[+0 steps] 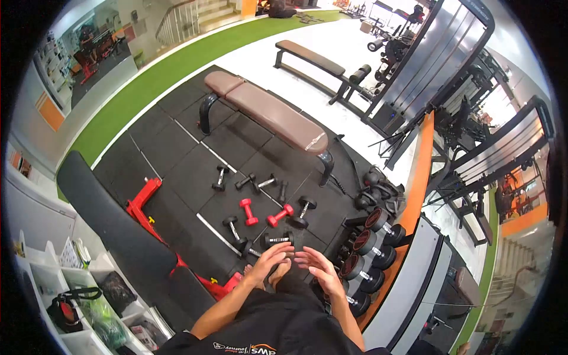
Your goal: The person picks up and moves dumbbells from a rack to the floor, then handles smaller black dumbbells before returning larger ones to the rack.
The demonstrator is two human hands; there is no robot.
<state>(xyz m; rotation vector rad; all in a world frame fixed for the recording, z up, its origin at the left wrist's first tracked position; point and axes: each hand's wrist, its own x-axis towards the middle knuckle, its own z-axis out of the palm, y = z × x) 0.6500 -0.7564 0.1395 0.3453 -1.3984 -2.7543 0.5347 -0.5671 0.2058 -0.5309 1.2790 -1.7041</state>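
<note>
My left hand point(271, 260) is raised in front of my body at the lower middle, fingers apart, holding nothing. Beside it, a small gap away, my right hand point(318, 264) is also empty with its fingers spread. Just beyond them a black dumbbell point(278, 239) lies on the dark mat floor point(177, 195). Two red dumbbells, one point(248, 212) upright in view and another point(280, 215) slanted, lie further off among several black ones, such as this one point(303, 212).
A brown bench point(272, 112) stands beyond the dumbbells. At the right is a rack with large dumbbells point(368, 242). A black padded bench point(118, 231) with a red frame runs along the left, beside white shelf bins point(77, 278).
</note>
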